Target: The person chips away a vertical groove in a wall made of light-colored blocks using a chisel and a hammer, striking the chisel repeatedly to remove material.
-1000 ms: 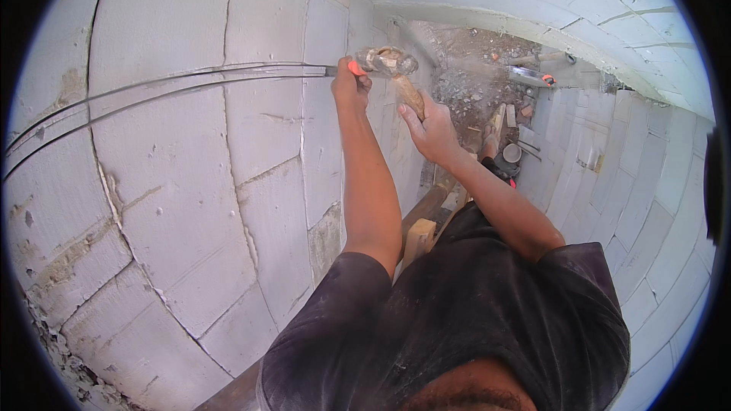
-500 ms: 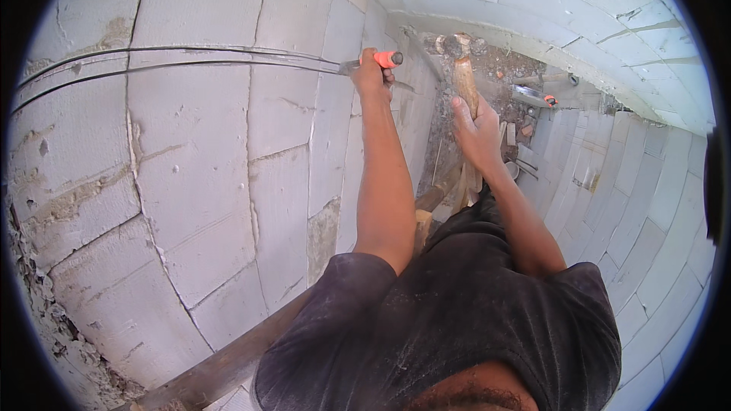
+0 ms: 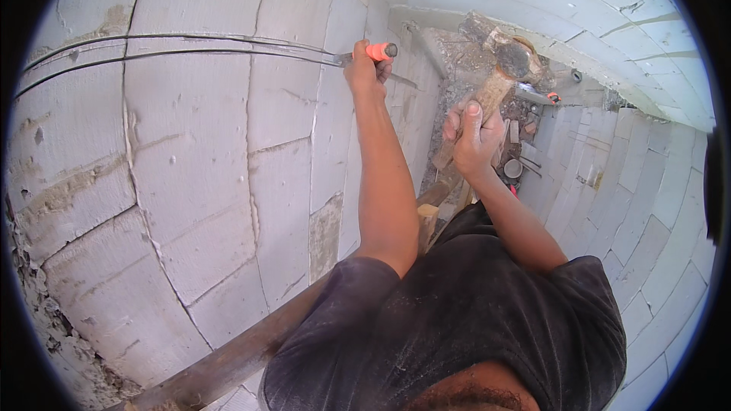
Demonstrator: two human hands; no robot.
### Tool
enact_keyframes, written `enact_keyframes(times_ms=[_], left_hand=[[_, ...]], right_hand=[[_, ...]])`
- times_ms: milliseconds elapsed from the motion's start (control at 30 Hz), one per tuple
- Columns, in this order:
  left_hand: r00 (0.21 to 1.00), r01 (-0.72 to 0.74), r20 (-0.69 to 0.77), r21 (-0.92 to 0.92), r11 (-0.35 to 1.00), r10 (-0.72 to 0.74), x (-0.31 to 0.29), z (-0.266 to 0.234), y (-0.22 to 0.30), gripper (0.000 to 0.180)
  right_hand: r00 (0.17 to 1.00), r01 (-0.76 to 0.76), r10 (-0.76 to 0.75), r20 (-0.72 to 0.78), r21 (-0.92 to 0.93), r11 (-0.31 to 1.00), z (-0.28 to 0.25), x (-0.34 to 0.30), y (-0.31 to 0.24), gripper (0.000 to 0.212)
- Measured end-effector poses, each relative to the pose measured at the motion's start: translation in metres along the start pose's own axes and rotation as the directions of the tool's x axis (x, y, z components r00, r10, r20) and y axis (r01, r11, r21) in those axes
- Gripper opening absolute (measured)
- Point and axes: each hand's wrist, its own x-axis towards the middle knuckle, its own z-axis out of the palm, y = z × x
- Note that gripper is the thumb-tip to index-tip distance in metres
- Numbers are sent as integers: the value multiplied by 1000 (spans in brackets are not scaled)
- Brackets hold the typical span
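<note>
My left hand (image 3: 365, 74) is closed around a chisel (image 3: 380, 52) with an orange grip and dark butt end. Its metal part lies against the grey-white block wall (image 3: 289, 106), at the end of two long parallel grooves (image 3: 190, 44). To the right, my right hand (image 3: 477, 141) wraps round the wooden handle of a hammer (image 3: 515, 61). The heavy head is raised, apart from the chisel, its round dark face showing. My fingers partly hide the handle.
A wooden pole (image 3: 228, 358) slants below my left arm, beside a wood block (image 3: 428, 219). Rubble (image 3: 449, 53) covers the ground between the walls. Farther off lie an orange-ended tool (image 3: 553, 97) and a pale round container (image 3: 512, 168). Another block wall (image 3: 640, 183) rises at right.
The hammer has come up and to the right, its head now larger in view. My right hand has turned with it. My left hand and the chisel have shifted slightly up and left.
</note>
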Motion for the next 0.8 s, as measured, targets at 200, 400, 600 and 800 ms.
enact_keyframes(times_ms=[200, 400, 600, 800], left_hand=[[999, 44, -3, -101, 994, -44, 12, -15, 2, 33], [999, 44, 8, -126, 991, -43, 15, -10, 5, 32], [985, 150, -67, -93, 984, -156, 35, -28, -8, 31], [972, 228, 98, -197, 953, -213, 50, -43, -14, 31]], right_hand=[[932, 54, 181, 313, -616, 786, 17, 28, 7, 28], [977, 138, -70, 199, -351, 926, 12, 13, 29, 31], [921, 207, 6, 389, -504, 838, 7, 10, 19, 29], [939, 44, 146, 312, -529, 847, -8, 5, 37, 32]])
